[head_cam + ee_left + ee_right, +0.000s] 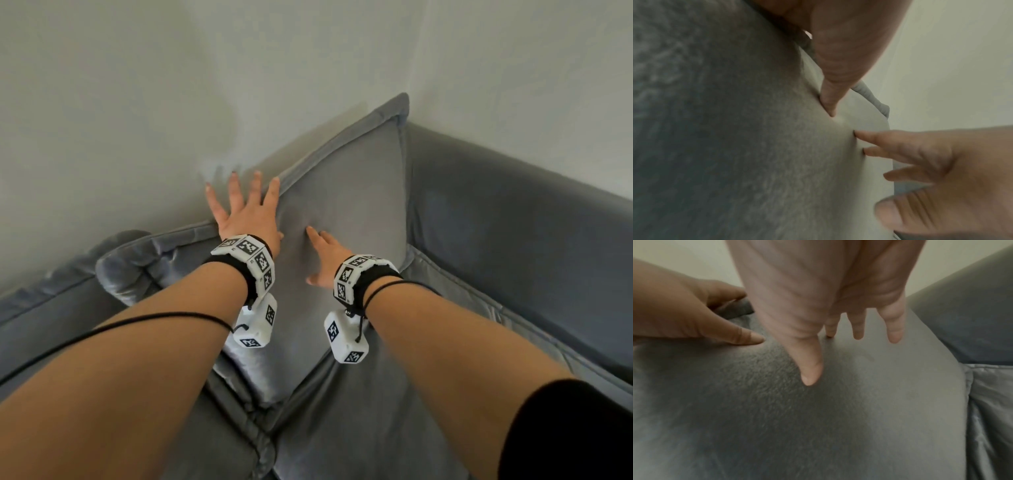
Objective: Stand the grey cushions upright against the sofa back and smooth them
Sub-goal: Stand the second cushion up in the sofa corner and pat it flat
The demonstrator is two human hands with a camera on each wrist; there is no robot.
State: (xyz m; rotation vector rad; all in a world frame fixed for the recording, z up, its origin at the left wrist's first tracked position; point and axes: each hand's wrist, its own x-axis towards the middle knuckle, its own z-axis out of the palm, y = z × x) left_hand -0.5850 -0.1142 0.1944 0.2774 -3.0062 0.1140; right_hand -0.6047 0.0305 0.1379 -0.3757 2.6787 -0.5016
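Note:
A grey velvet cushion (342, 205) stands upright on one corner in the sofa's corner, leaning against the wall and the sofa's padded side (513, 222). My left hand (246, 209) lies flat with spread, straight fingers on the cushion's upper left edge. My right hand (322, 253) rests flat on the middle of its face, fingers straight. In the left wrist view my left thumb (829, 104) dents the cushion (735, 129). In the right wrist view my right hand (818, 305) lies on the cushion (818, 418). A second grey cushion (137, 267) lies partly behind, to the left.
The pale wall (171, 102) rises right behind the cushions. The grey sofa seat (376, 428) runs below my arms, with a seam between seat pads. Black cords run along both forearms from the wrist cameras.

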